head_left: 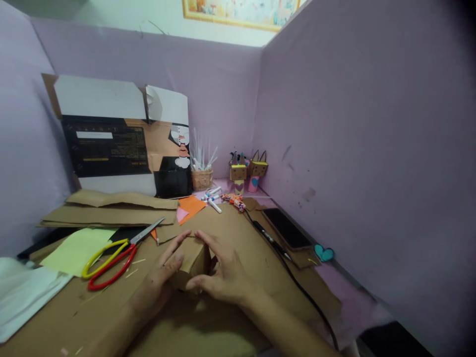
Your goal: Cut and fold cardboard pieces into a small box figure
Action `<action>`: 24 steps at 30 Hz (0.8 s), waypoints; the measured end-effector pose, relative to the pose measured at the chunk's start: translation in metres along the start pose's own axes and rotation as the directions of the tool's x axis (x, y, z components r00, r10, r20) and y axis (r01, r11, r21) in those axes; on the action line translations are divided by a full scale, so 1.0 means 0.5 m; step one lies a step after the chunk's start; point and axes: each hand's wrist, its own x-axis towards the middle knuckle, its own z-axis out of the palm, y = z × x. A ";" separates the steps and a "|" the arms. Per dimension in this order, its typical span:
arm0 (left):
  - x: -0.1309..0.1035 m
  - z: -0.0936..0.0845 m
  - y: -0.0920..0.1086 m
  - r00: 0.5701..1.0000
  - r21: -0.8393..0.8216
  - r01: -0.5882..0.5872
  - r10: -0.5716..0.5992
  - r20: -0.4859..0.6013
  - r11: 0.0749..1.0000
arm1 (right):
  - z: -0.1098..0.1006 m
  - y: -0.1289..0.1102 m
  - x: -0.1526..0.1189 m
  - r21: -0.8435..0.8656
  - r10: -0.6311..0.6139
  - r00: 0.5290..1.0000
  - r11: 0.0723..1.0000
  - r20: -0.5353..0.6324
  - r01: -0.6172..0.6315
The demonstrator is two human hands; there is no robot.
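Observation:
A small brown cardboard box (192, 255) sits between my two hands near the middle of the view. Around its left side my left hand (163, 275) is curved, thumb on the top edge and fingers along the far side. My right hand (223, 272) grips the right side, its thumb on the near face and its fingertips at the far top edge. Scissors with one yellow and one red handle (111, 265) lie open to the left of my left hand.
Cardboard strips (111, 215), yellow-green paper (80, 250) and white cloth (26, 292) lie left. Markers (213, 204), a basket of sticks (202, 178) and cardboard figures (238, 172) are behind. A corded tool (269, 238) and phone (287, 228) lie right.

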 end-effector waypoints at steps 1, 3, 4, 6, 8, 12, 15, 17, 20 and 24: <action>0.001 0.001 0.002 0.999 -0.105 0.037 -0.036 0.010 0.994 | -0.001 0.001 0.000 -0.005 0.016 1.000 1.000 -0.006 -0.016; 0.005 0.001 0.006 0.992 -0.291 0.124 -0.118 0.036 0.949 | -0.004 0.002 0.000 -0.012 0.047 0.999 0.999 -0.023 -0.048; 0.007 -0.001 0.008 0.988 -0.346 0.155 -0.148 0.047 0.925 | -0.006 0.003 0.000 -0.015 0.059 0.998 0.998 -0.027 -0.060; 0.011 -0.006 0.009 0.984 -0.418 0.173 -0.168 0.049 0.892 | -0.008 0.004 0.000 -0.018 0.074 0.997 0.997 -0.031 -0.074; 0.014 -0.011 0.008 0.987 -0.442 0.154 -0.160 0.026 0.883 | -0.008 0.006 -0.002 -0.003 0.077 0.997 0.997 -0.024 -0.077; 0.012 -0.011 0.003 0.992 -0.393 0.082 -0.114 -0.060 0.916 | -0.003 0.012 -0.006 0.090 0.116 0.993 0.989 0.013 -0.117; 0.009 -0.002 -0.003 0.995 -0.298 0.013 -0.043 -0.092 0.954 | 0.004 0.017 -0.011 0.134 0.158 0.985 0.977 0.071 -0.167; 0.008 0.004 -0.009 0.996 -0.220 -0.012 -0.008 -0.087 0.976 | 0.007 0.018 -0.013 0.144 0.157 0.984 0.975 0.078 -0.167; 0.009 0.009 -0.016 0.996 -0.115 -0.067 0.059 -0.071 0.991 | 0.009 0.014 -0.012 0.164 0.151 0.986 0.973 0.075 -0.162; 0.006 0.005 -0.008 0.999 -0.159 -0.034 0.037 0.011 0.987 | 0.006 0.020 -0.009 0.369 0.186 0.980 0.907 0.076 -0.201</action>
